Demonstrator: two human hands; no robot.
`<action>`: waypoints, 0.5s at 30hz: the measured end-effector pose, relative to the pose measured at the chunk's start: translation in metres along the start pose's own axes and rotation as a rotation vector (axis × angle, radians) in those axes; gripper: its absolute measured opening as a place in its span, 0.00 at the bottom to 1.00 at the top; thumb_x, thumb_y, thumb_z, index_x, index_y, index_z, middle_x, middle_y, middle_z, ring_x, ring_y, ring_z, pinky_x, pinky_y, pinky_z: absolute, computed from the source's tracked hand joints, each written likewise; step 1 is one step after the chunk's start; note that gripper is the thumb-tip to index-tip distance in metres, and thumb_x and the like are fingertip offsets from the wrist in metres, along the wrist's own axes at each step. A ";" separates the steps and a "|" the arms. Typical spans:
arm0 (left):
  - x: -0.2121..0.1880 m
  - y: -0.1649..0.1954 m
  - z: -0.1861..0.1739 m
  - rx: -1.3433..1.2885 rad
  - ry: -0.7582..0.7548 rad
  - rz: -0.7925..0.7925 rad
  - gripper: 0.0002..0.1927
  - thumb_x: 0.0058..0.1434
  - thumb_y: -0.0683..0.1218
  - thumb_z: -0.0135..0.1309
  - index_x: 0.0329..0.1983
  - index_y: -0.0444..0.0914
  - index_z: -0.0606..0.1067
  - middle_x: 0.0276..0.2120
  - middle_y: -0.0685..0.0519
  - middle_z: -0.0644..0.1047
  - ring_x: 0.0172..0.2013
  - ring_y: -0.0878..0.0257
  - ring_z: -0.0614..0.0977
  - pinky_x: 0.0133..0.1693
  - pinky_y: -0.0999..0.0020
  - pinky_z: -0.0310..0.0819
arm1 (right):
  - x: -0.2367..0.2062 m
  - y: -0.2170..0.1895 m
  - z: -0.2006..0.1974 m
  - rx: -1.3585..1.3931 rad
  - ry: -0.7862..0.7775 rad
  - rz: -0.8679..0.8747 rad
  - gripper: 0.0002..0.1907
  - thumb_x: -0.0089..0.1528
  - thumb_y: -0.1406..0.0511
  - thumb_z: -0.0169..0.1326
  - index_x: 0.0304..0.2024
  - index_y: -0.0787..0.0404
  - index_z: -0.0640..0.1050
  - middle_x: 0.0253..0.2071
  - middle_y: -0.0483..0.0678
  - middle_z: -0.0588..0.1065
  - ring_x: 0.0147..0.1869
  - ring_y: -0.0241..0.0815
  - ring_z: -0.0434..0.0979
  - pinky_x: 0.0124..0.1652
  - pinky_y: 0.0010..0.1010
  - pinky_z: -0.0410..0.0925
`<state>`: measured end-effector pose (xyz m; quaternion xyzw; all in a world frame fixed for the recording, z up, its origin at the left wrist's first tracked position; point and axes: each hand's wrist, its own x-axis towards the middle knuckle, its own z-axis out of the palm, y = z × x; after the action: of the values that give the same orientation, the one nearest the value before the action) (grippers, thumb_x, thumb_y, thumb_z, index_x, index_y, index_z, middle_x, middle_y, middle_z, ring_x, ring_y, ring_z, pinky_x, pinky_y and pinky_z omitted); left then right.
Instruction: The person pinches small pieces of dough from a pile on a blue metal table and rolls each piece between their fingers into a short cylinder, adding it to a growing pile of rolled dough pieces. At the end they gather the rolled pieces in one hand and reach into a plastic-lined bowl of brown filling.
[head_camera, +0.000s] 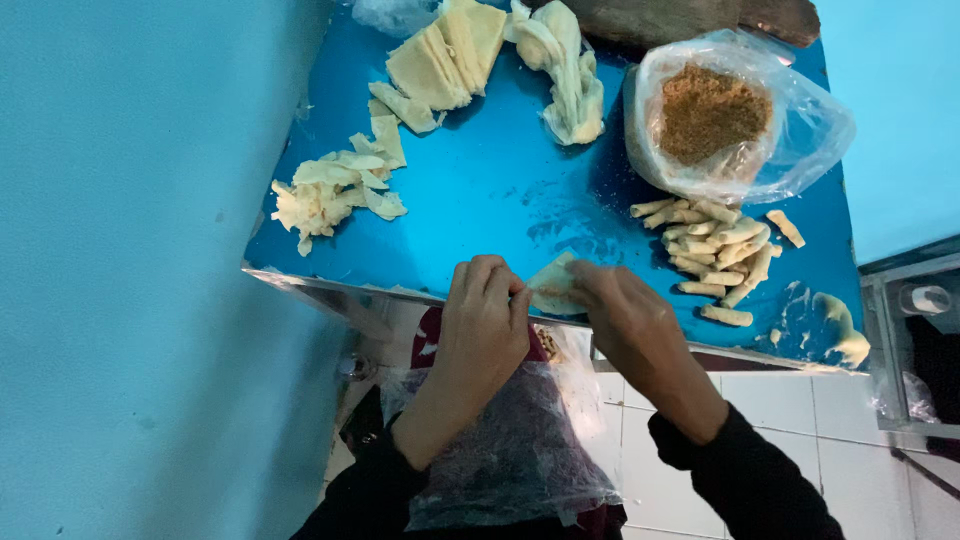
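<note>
1. A heap of torn pale dough scraps (330, 195) and a stack of flat cream wrapper sheets (447, 55) lie unrolled on the glossy blue tabletop (490, 180).
2. The left hand (485, 320) and right hand (625, 315), grips pinched shut, hold a thin pale wrapper (553, 285) at the near edge, only partly folded.
3. A clear plastic bag of brown crumbly filling (712, 115) is still well stocked.
4. A pile of finished small rolls (715, 250) lies below it.

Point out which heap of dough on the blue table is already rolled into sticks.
The heap of rolls at the right, below the crumb bag; the other heaps are flat sheets and scraps.
</note>
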<state>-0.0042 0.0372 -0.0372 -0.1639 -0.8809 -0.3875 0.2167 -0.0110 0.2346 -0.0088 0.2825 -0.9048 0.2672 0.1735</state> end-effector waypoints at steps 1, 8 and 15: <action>0.000 0.000 0.000 -0.005 0.001 0.000 0.07 0.65 0.39 0.57 0.38 0.33 0.70 0.42 0.43 0.70 0.43 0.45 0.73 0.44 0.51 0.69 | -0.001 0.001 -0.002 0.008 -0.003 0.051 0.17 0.62 0.72 0.59 0.53 0.65 0.72 0.43 0.58 0.78 0.45 0.57 0.80 0.39 0.41 0.72; 0.001 0.002 0.001 -0.063 -0.012 0.011 0.05 0.67 0.41 0.55 0.40 0.34 0.71 0.38 0.45 0.74 0.42 0.46 0.77 0.42 0.52 0.72 | -0.001 -0.004 -0.013 0.064 -0.097 0.280 0.23 0.62 0.75 0.54 0.58 0.66 0.66 0.41 0.57 0.77 0.47 0.60 0.80 0.43 0.46 0.71; -0.004 0.008 -0.006 -0.232 -0.065 -0.016 0.06 0.70 0.38 0.52 0.48 0.33 0.73 0.42 0.43 0.79 0.45 0.44 0.82 0.43 0.53 0.77 | 0.010 -0.009 -0.019 0.044 -0.218 0.313 0.28 0.58 0.79 0.46 0.62 0.68 0.62 0.41 0.57 0.76 0.46 0.59 0.79 0.42 0.46 0.71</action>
<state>0.0041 0.0372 -0.0310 -0.1933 -0.8381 -0.4831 0.1642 -0.0098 0.2349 0.0146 0.1693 -0.9451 0.2785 0.0245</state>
